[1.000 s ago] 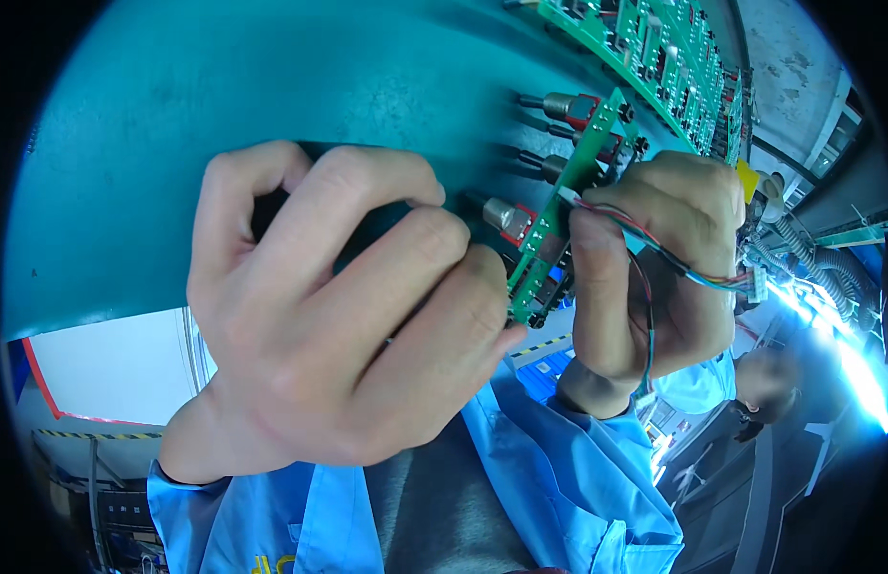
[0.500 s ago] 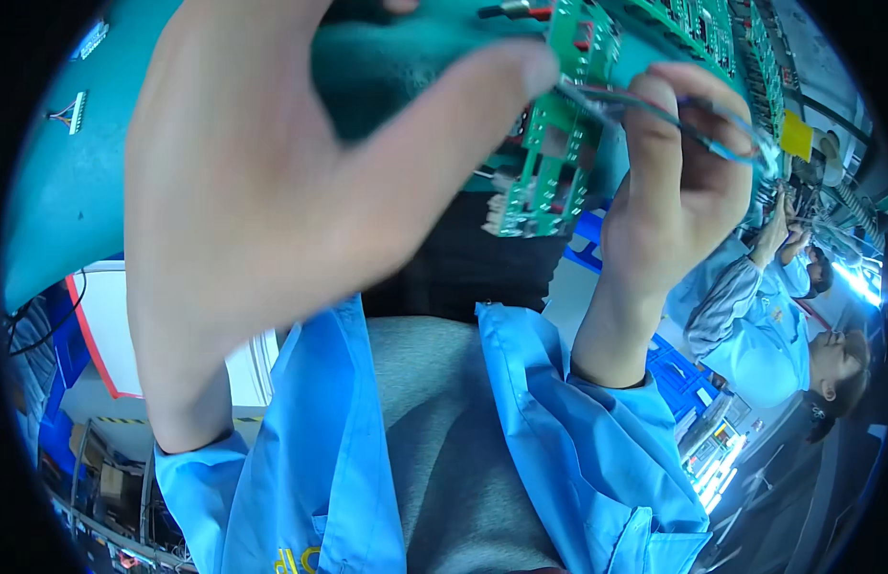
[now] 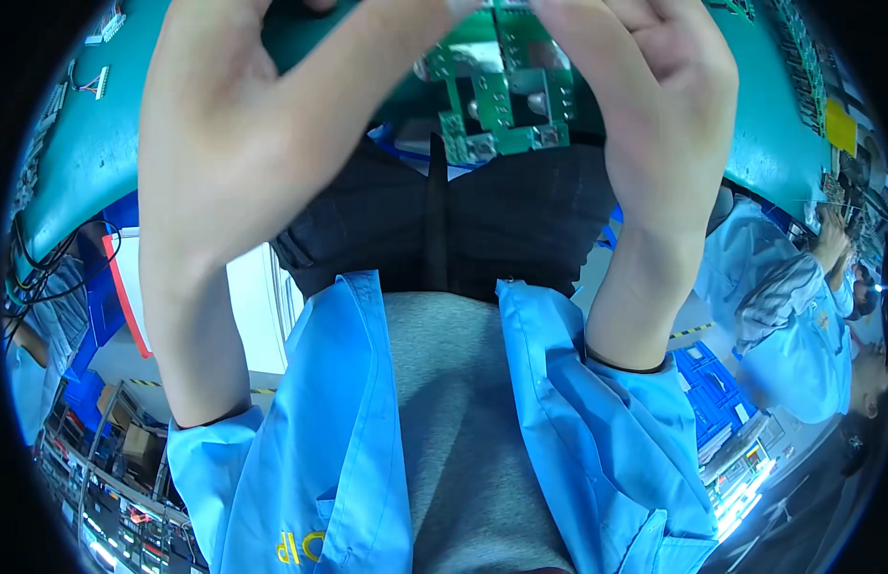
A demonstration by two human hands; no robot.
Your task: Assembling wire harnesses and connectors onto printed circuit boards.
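A green circuit board (image 3: 506, 105), with cut-out slots and solder points, hangs over my lap at the top centre. My left hand (image 3: 243, 124) comes in from the left, its thumb at the board's upper left part. From the other side my right hand (image 3: 669, 105) has its thumb on the upper right part, with the other fingers curled behind. Both hands grip the board between them. The upper picture edge cuts off the board's top and the fingertips, so any wires there are hidden.
On the green work surface (image 3: 80, 182) at left lies a small white connector (image 3: 101, 82) with wires. More circuit boards (image 3: 793, 57) and a yellow tag (image 3: 841, 127) are at right. Beyond sits a co-worker in blue (image 3: 798, 316). Blue crates (image 3: 707, 383) stand low at right.
The wires my right hand held beside the board are out of sight. That hand has moved left onto the board, which has turned and risen toward the upper edge.
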